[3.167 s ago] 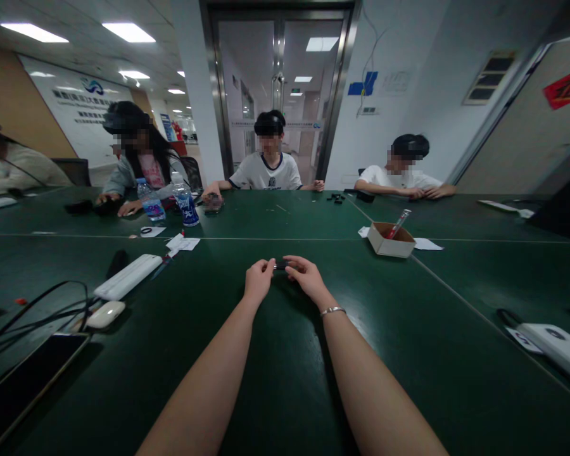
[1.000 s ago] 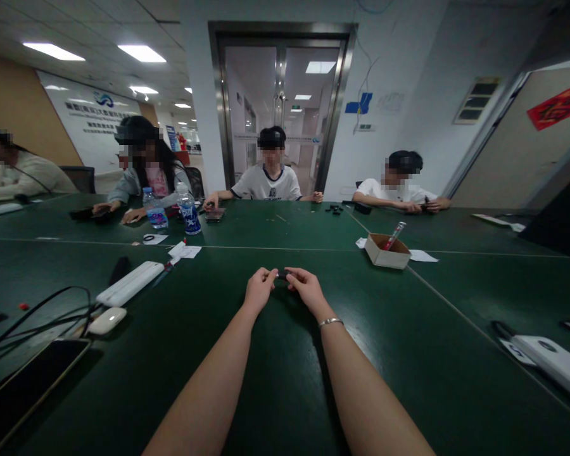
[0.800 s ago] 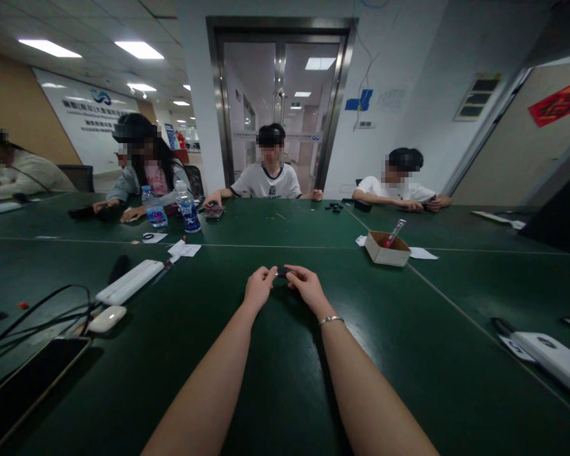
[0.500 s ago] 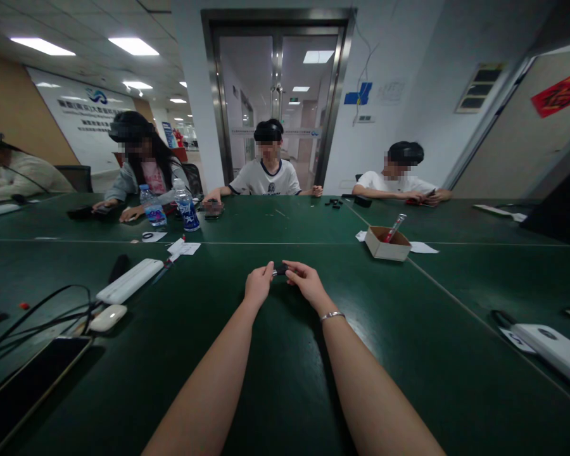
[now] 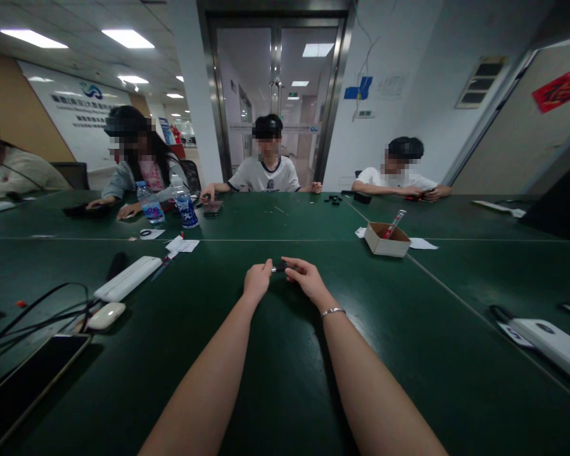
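Above the middle of the green table (image 5: 285,354), both of my hands hold a small black stick with a silvery end (image 5: 280,268), which looks like a USB stick. My left hand (image 5: 258,278) pinches its silvery end between thumb and fingers. My right hand (image 5: 308,278), with a silver bangle at the wrist, is closed round the black end, with the index finger along the top. The stick lies roughly level between the two hands. The fingers hide both of its tips.
A cardboard box (image 5: 386,247) with a red-and-clear tube stands ahead to the right. Leftward lie a white power strip (image 5: 128,278), white case (image 5: 106,315), cables and phone (image 5: 33,373). Two bottles (image 5: 185,202) stand farther back. Several people in headsets sit opposite.
The view has tipped slightly, so everything sits a little higher in the picture. Slightly more of the stick shows between my hands; both hands keep their grip.
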A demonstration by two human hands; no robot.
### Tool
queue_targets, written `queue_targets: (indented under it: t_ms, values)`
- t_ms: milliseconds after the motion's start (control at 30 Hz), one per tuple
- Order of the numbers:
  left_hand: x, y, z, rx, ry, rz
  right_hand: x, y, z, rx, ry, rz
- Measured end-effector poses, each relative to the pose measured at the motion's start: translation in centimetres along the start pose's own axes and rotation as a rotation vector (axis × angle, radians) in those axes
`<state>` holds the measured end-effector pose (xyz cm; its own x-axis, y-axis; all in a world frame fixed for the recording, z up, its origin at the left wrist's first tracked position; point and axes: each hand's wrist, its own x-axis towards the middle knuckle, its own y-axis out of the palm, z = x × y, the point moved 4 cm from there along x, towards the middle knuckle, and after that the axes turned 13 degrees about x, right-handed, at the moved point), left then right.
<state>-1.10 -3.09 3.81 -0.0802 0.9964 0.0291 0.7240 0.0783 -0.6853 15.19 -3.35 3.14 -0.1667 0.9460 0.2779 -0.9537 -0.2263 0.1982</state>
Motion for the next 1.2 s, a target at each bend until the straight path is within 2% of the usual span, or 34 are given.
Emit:
queue_targets:
  t_ms: [400,667,967,1200]
  values:
    - [-0.8,-0.1,-0.2,-0.065,0.007,0.022,0.0,-0.1,-0.2,0.046,0.018,0.009]
    - [-1.0,0.0,0.0,-0.17,0.102,-0.002,0.1,-0.4,-0.3,0.083,0.035,-0.051]
    - [0.3,1.0,0.7,-0.381,0.173,-0.008,0.1,-0.6,-0.2,0.061,0.02,-0.083]
    - [-0.2,0.4,0.2,-0.463,0.222,0.008,0.0,-0.6,-0.1,0.06,0.034,-0.094]
